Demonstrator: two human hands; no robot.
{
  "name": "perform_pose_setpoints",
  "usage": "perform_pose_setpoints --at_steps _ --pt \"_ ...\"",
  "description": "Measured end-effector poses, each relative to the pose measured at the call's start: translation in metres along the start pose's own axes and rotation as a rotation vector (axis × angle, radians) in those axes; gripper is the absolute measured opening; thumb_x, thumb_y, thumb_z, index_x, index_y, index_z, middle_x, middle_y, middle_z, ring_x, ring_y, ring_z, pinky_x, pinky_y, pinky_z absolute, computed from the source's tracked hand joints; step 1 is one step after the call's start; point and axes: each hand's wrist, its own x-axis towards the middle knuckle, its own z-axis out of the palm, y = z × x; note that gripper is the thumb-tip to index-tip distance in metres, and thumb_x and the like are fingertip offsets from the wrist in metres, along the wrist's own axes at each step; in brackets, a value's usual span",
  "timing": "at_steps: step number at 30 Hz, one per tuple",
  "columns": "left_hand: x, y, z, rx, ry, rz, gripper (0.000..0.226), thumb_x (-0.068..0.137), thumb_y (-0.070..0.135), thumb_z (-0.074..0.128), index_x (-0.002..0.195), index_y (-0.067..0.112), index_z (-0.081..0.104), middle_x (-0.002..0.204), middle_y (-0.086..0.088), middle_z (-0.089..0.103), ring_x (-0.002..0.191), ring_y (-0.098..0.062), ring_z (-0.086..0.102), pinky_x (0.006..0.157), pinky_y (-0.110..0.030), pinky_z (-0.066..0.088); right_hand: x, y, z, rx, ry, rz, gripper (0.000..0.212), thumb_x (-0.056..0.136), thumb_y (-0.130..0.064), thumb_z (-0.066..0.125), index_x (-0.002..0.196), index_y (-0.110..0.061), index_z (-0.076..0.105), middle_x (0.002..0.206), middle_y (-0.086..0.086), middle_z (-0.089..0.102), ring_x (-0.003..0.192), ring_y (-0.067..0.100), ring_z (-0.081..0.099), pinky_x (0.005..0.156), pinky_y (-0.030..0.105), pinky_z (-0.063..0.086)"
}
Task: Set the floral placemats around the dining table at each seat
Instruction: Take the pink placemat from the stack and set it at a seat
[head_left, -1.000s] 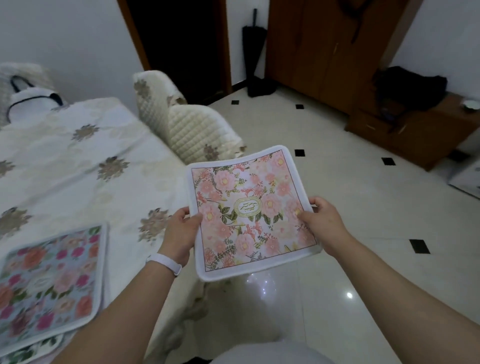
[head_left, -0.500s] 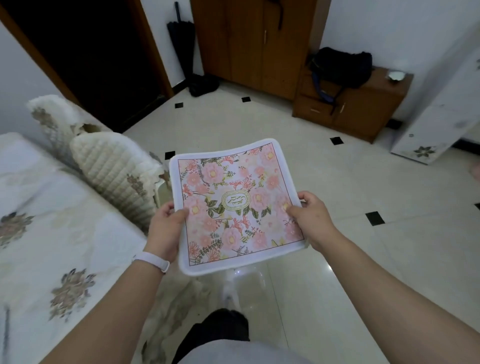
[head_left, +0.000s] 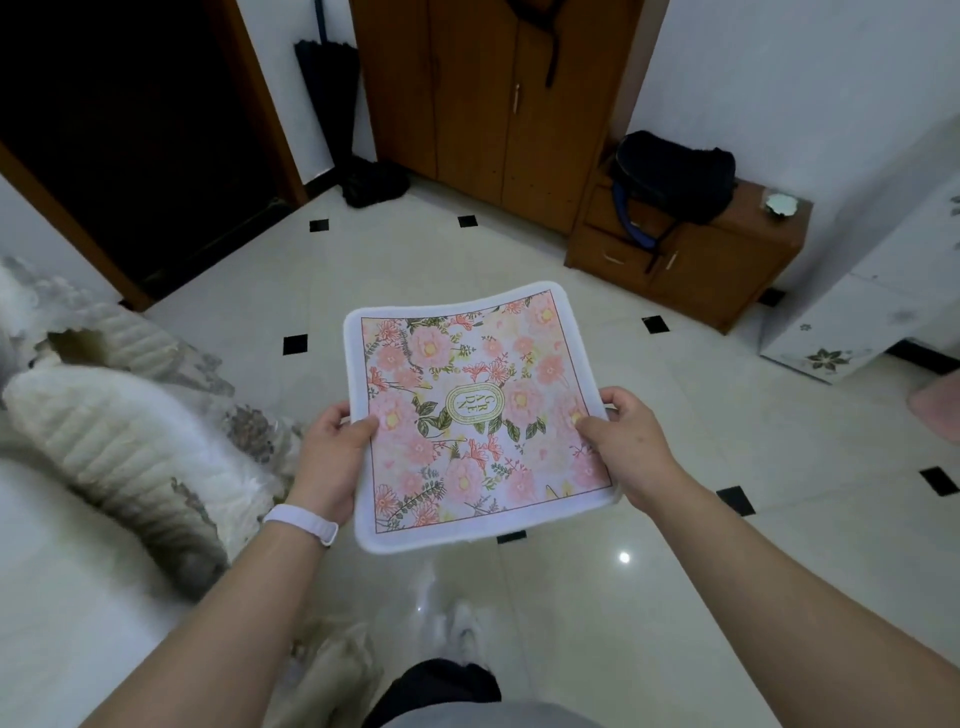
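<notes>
I hold a square pink floral placemat (head_left: 478, 415) with a white border and a green oval label at its middle, flat in front of me over the tiled floor. My left hand (head_left: 332, 462), with a white wristband, grips its left edge. My right hand (head_left: 631, 441) grips its right edge. The dining table (head_left: 62, 571) under its pale cloth shows only at the lower left, apart from the placemat. No other placemat is in view.
A chair with a quilted cream cover (head_left: 119, 457) stands at the table's edge on my left. Ahead are a dark doorway (head_left: 130, 130), a wooden wardrobe (head_left: 493, 93), a low wooden cabinet (head_left: 691, 249) with a dark bag, and a white cabinet (head_left: 872, 291) at right.
My view has swung right, away from the table. The table and the blue floral placemat on it have left the view. Both hands keep their hold on the pink placemat.
</notes>
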Motion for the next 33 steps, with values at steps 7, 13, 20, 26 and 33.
perform_pose_setpoints --at_steps 7,13,20,26,33 --pt "0.078 0.058 0.019 -0.021 0.0 0.058 0.011 0.093 0.01 0.059 0.101 0.017 0.062 0.097 -0.017 0.072 0.081 -0.036 0.071 0.072 -0.051 0.059 0.069 -0.065 0.025 -0.078 0.037 -0.088 0.012 0.091 -0.012 0.06 0.093 -0.025 0.061 0.092 -0.002 0.072 0.073 0.022 0.07 0.062 0.033 0.059" --pt "0.122 0.08 0.008 -0.057 0.088 0.055 0.012 0.093 0.01 0.058 0.102 0.017 0.063 0.099 -0.02 0.072 0.085 -0.041 0.07 0.074 -0.056 0.058 0.131 -0.095 0.059 -0.051 -0.04 -0.098 0.013 0.09 -0.011 0.061 0.093 -0.023 0.061 0.089 -0.002 0.072 0.064 0.018 0.068 0.059 0.03 0.057" --pt "0.183 0.1 0.013 -0.093 0.262 0.03 0.017 0.093 0.009 0.058 0.11 0.011 0.059 0.097 -0.019 0.071 0.079 -0.037 0.07 0.073 -0.052 0.058 0.227 -0.12 0.106 -0.094 -0.202 -0.136 0.014 0.091 -0.011 0.061 0.097 -0.023 0.06 0.091 -0.006 0.071 0.071 0.016 0.069 0.056 0.026 0.054" --pt "0.228 0.128 0.035 -0.209 0.452 -0.002 0.01 0.094 0.007 0.056 0.103 0.009 0.06 0.101 -0.023 0.071 0.083 -0.038 0.069 0.073 -0.052 0.057 0.319 -0.18 0.14 -0.191 -0.396 -0.225 0.011 0.091 -0.011 0.061 0.099 -0.019 0.06 0.088 -0.004 0.069 0.067 0.017 0.065 0.049 0.022 0.046" --pt "0.268 0.176 0.041 -0.332 0.516 0.003 0.015 0.094 0.007 0.055 0.108 0.01 0.059 0.106 -0.025 0.07 0.095 -0.046 0.067 0.081 -0.067 0.051 0.393 -0.246 0.182 -0.233 -0.52 -0.295 0.008 0.091 -0.013 0.063 0.097 -0.018 0.061 0.086 -0.005 0.069 0.065 0.015 0.064 0.052 0.025 0.043"
